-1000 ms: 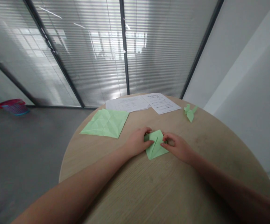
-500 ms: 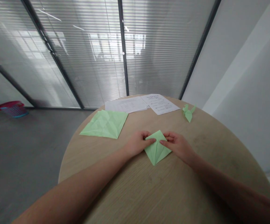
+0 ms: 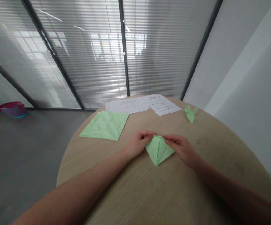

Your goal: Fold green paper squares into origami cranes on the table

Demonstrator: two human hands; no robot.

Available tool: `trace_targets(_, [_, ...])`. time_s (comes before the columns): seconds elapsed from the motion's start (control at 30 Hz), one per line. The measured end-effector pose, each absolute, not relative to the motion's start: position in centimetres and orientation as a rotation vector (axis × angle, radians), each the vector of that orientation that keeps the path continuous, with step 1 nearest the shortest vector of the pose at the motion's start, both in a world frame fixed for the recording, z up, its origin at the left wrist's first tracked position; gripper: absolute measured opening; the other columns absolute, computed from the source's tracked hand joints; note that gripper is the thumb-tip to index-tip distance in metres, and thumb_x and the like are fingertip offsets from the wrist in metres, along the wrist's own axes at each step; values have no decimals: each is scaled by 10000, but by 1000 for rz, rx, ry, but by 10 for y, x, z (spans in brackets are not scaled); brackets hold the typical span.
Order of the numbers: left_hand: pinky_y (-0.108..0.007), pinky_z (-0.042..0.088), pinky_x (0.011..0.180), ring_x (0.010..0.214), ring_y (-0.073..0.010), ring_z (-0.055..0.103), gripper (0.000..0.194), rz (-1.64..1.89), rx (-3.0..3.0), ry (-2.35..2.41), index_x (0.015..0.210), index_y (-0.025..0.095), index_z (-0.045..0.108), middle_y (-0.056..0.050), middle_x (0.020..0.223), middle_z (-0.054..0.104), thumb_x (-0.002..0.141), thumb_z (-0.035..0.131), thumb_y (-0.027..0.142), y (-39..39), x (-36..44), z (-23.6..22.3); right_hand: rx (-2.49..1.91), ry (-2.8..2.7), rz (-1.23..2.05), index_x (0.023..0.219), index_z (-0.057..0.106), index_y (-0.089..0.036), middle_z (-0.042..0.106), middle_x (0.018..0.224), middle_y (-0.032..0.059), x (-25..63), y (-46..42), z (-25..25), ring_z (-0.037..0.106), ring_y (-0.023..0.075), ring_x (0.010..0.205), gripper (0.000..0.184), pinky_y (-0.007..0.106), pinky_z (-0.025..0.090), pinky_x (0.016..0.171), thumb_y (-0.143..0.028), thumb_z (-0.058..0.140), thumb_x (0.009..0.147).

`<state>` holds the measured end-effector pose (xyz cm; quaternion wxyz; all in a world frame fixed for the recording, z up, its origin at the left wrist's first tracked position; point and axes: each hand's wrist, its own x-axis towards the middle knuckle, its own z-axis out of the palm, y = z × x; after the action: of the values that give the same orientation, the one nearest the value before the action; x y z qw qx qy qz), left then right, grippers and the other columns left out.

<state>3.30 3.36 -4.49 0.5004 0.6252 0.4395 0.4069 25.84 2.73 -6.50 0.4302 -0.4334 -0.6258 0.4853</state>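
A folded piece of green origami paper (image 3: pixel 158 151) lies on the round wooden table (image 3: pixel 135 193), its point toward me and creases running down its middle. My left hand (image 3: pixel 140 143) pinches its upper left edge between thumb and fingers. On the upper right edge, my right hand (image 3: pixel 179 147) has a like pinch. The top corner is not visible; the upper edge looks flat between my fingertips. Left of my hands is a creased, unfolded green sheet (image 3: pixel 106 125). A finished-looking green paper crane (image 3: pixel 190 114) stands at the far right of the table.
White sheets of paper, one blank-looking or faintly printed (image 3: pixel 126 105) and one with printed lines (image 3: pixel 161 105), lie along the table's far edge. A red and blue basket (image 3: pixel 13 110) sits on the floor at left. Behind the table is a glass partition with blinds (image 3: pixel 98 72).
The top corner of the folded green paper, pointed up before, has gone from view and the upper edge is now flat. My fingers have shifted to that edge, the right hand slightly rightward.
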Motion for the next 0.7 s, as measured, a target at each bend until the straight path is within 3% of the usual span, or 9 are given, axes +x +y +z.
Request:
trace_targets(0.4, [-262,377,631,623,-125,513,142,943,1484,1001,827,163,791,0,669,631,806,653,186,30,31,-42,-1024,-1827,826,906,833,-248,807,934,70,268,29,-67,736,226,865,233,336,573,785,-299,607,886])
trace_targets(0.47, [-263,380,636,636,-129,521,153,954,1493,972,909,164,779,1,697,645,823,675,236,29,33,-40,-987,-1872,752,908,824,-246,801,932,69,267,28,-65,733,219,864,235,326,568,784,-263,589,898])
trace_targets(0.6, [-256,365,612,612,-123,513,393,934,1454,943,1180,163,691,16,714,652,829,735,336,27,36,-38,-951,-1939,697,925,813,-250,790,941,63,265,24,-59,727,214,869,259,335,561,819,-220,556,903])
trace_targets(0.7, [-245,316,575,557,-106,457,417,900,1479,990,1205,164,674,44,650,600,835,737,347,28,36,-40,-981,-1892,760,1005,806,-264,790,1037,63,263,19,-55,723,239,971,293,363,557,885,-245,531,905])
